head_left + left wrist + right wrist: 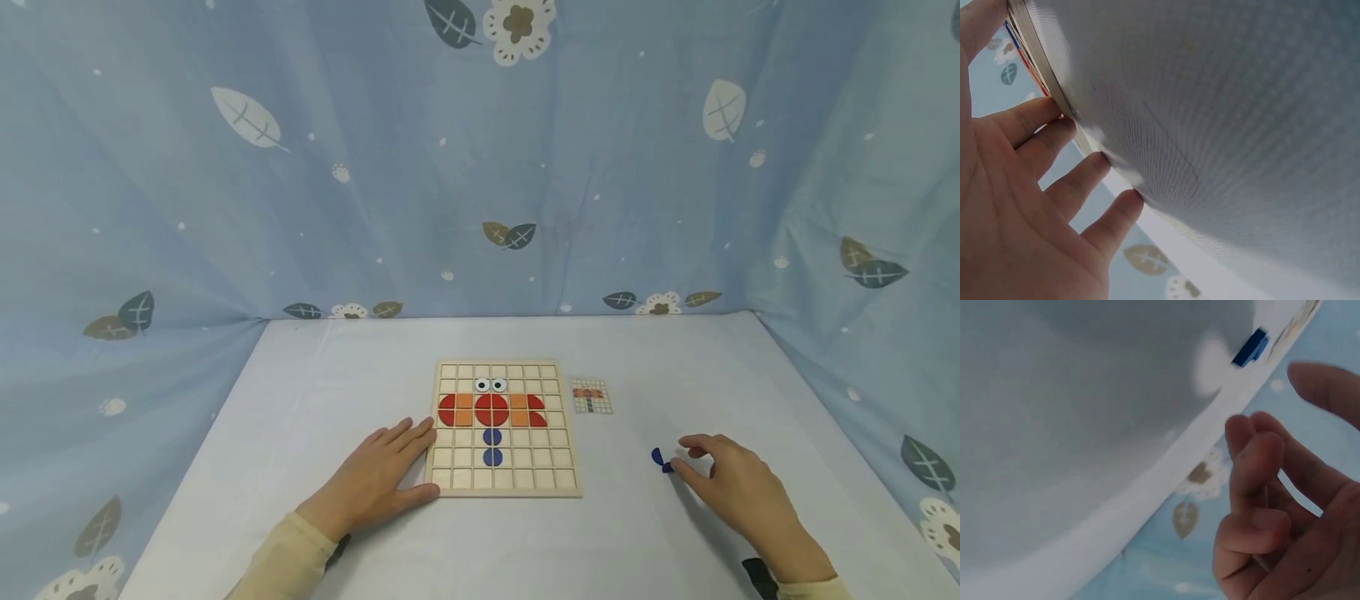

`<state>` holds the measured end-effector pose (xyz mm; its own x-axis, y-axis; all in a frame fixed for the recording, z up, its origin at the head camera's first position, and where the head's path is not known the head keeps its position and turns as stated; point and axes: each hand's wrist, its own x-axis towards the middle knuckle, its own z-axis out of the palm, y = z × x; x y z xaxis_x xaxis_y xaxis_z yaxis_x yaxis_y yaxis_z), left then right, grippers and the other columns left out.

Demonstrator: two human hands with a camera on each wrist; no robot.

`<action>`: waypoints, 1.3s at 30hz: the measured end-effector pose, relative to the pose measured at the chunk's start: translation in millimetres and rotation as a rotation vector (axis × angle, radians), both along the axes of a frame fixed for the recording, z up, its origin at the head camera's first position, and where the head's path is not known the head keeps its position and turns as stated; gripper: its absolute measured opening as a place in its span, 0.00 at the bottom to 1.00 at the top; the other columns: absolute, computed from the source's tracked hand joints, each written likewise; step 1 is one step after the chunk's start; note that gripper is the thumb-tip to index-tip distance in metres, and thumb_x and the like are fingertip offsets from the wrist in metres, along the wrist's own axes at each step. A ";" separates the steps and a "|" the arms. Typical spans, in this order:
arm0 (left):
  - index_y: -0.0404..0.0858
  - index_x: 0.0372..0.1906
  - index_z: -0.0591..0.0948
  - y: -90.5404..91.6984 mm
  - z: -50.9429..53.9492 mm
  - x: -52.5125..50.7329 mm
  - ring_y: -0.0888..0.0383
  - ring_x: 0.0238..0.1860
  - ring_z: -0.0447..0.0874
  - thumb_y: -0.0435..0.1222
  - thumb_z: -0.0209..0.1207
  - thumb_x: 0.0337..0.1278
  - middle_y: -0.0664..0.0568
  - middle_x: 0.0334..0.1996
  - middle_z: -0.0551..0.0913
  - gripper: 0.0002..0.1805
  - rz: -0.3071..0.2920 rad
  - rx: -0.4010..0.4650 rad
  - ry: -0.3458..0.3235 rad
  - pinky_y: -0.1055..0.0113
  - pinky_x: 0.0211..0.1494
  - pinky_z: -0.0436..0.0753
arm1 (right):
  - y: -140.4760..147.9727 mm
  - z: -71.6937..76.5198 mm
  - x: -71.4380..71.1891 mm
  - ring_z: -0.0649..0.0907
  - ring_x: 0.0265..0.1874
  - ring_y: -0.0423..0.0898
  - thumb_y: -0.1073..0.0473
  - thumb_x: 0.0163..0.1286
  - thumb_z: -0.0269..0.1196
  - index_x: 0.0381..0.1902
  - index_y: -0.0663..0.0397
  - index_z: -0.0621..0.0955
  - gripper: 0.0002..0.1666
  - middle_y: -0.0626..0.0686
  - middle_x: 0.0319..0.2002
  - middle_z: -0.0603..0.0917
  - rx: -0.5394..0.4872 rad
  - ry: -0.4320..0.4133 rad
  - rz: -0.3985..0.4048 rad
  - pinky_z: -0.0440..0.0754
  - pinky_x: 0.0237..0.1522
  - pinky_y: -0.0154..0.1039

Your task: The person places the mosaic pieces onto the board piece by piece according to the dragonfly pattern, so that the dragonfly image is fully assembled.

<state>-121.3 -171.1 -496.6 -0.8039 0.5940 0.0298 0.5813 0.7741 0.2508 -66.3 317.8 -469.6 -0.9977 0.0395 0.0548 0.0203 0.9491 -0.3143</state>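
Observation:
A wooden grid board (510,493) lies on the white table, bearing red and orange pieces, two eye tiles (491,385) and blue round shapes (492,457) in a column. My left hand (375,477) rests at the board's left side, its fingertips touching the edge, as the left wrist view also shows. To the right, two small dark blue pieces (657,456) lie together on the table. Close by them is my right hand (738,492), thumb and index finger apart. In the right wrist view the blue pieces (1250,348) sit beyond the fingertips, with nothing held.
A small pattern card (592,396) lies just right of the board, showing a similar coloured figure on a grid. Blue curtain cloth (420,167) with leaves and flowers hangs behind the table (337,358) and along both sides.

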 end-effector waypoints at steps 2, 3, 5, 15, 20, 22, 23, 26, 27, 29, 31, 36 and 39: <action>0.39 0.76 0.67 0.2 0.1 -0.3 0.42 0.76 0.60 0.65 0.54 0.66 0.50 0.77 0.63 0.45 -0.002 0.001 0.000 0.43 0.74 0.64 | 5.1 -1.4 0.9 0.79 0.29 0.45 0.47 0.62 0.73 0.53 0.58 0.85 0.26 0.55 0.43 0.87 -0.009 -0.065 -0.023 0.78 0.23 0.41; 0.39 0.77 0.67 0.5 0.3 -0.5 0.42 0.76 0.60 0.65 0.54 0.66 0.50 0.77 0.63 0.45 -0.003 0.002 0.002 0.44 0.74 0.63 | 6.9 -2.2 1.3 0.80 0.29 0.45 0.46 0.62 0.73 0.52 0.57 0.85 0.27 0.55 0.43 0.87 -0.010 -0.087 -0.031 0.78 0.24 0.41; 0.38 0.76 0.67 0.8 0.8 -0.6 0.42 0.76 0.61 0.64 0.55 0.66 0.50 0.77 0.63 0.45 -0.006 0.004 0.004 0.44 0.74 0.64 | 8.6 -4.0 1.2 0.79 0.29 0.46 0.44 0.61 0.73 0.51 0.56 0.85 0.28 0.55 0.41 0.87 -0.016 -0.127 -0.038 0.78 0.24 0.41; 0.38 0.76 0.67 1.1 1.1 0.5 0.42 0.76 0.61 0.64 0.55 0.65 0.49 0.77 0.63 0.45 0.008 0.010 -0.001 0.44 0.74 0.63 | -0.7 -8.8 0.9 0.78 0.28 0.44 0.46 0.59 0.75 0.48 0.53 0.87 0.24 0.50 0.38 0.86 -0.023 -0.111 -0.014 0.76 0.23 0.39; 0.39 0.77 0.66 1.4 0.2 0.5 0.42 0.76 0.60 0.65 0.55 0.65 0.50 0.77 0.63 0.46 0.010 0.005 -0.009 0.44 0.75 0.63 | -4.1 -7.5 1.0 0.79 0.28 0.43 0.47 0.61 0.74 0.46 0.50 0.87 0.19 0.49 0.38 0.87 -0.036 -0.115 0.005 0.76 0.22 0.39; 0.39 0.77 0.66 1.3 -0.4 0.7 0.43 0.76 0.60 0.65 0.54 0.65 0.51 0.77 0.63 0.46 0.009 0.001 -0.013 0.44 0.75 0.63 | -5.2 -7.1 1.3 0.79 0.28 0.43 0.48 0.61 0.74 0.44 0.49 0.88 0.17 0.48 0.38 0.86 -0.035 -0.115 0.014 0.76 0.22 0.39; 0.39 0.77 0.66 1.2 -0.6 0.9 0.43 0.76 0.60 0.66 0.54 0.65 0.51 0.77 0.63 0.46 0.009 0.001 -0.016 0.44 0.75 0.63 | -5.7 -6.9 1.5 0.79 0.29 0.43 0.49 0.61 0.74 0.43 0.49 0.88 0.16 0.48 0.38 0.87 -0.034 -0.114 0.018 0.77 0.23 0.40; 0.40 0.77 0.67 1.1 -0.8 1.3 0.43 0.76 0.60 0.66 0.54 0.65 0.51 0.77 0.63 0.46 0.009 0.000 -0.018 0.44 0.74 0.63 | -6.7 -6.7 1.4 0.82 0.31 0.44 0.51 0.60 0.75 0.41 0.48 0.88 0.13 0.49 0.39 0.87 -0.024 -0.099 0.032 0.79 0.24 0.41; 0.40 0.77 0.66 1.1 -0.7 1.4 0.43 0.76 0.60 0.66 0.54 0.65 0.51 0.77 0.63 0.46 0.009 0.000 -0.017 0.44 0.74 0.63 | -6.8 -6.8 1.1 0.82 0.31 0.44 0.51 0.60 0.75 0.41 0.48 0.88 0.13 0.50 0.40 0.87 -0.022 -0.094 0.035 0.79 0.24 0.42; 0.40 0.77 0.66 1.2 -0.1 1.5 0.43 0.76 0.60 0.66 0.54 0.65 0.51 0.77 0.63 0.46 0.010 0.001 -0.014 0.44 0.74 0.63 | -6.9 -7.2 0.7 0.83 0.32 0.44 0.52 0.60 0.75 0.40 0.48 0.88 0.12 0.51 0.41 0.87 -0.021 -0.083 0.040 0.80 0.25 0.43; 0.40 0.77 0.66 1.3 0.3 1.5 0.43 0.76 0.60 0.66 0.54 0.65 0.51 0.77 0.63 0.46 0.010 0.001 -0.011 0.44 0.75 0.63 | -6.7 -7.7 0.3 0.83 0.33 0.45 0.53 0.60 0.75 0.40 0.47 0.89 0.11 0.51 0.42 0.87 -0.019 -0.076 0.048 0.80 0.25 0.43; 0.40 0.77 0.67 1.4 0.4 1.7 0.43 0.76 0.60 0.65 0.55 0.65 0.51 0.77 0.63 0.46 0.012 -0.003 -0.012 0.44 0.74 0.63 | -7.8 -7.4 -0.2 0.81 0.31 0.44 0.49 0.59 0.76 0.43 0.50 0.88 0.17 0.49 0.39 0.86 -0.013 -0.103 0.033 0.80 0.25 0.43; 0.40 0.77 0.67 1.3 0.8 1.9 0.43 0.76 0.60 0.65 0.55 0.65 0.51 0.77 0.63 0.46 0.013 -0.001 -0.009 0.44 0.74 0.63 | -8.2 -6.8 -0.2 0.82 0.31 0.46 0.46 0.58 0.76 0.44 0.53 0.87 0.21 0.48 0.36 0.85 -0.005 -0.100 0.027 0.81 0.24 0.44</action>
<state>-119.4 -169.8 -495.9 -0.8116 0.5838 0.0222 0.5692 0.7816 0.2552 -66.5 309.6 -476.3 -0.9989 0.0129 -0.0455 0.0267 0.9481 -0.3168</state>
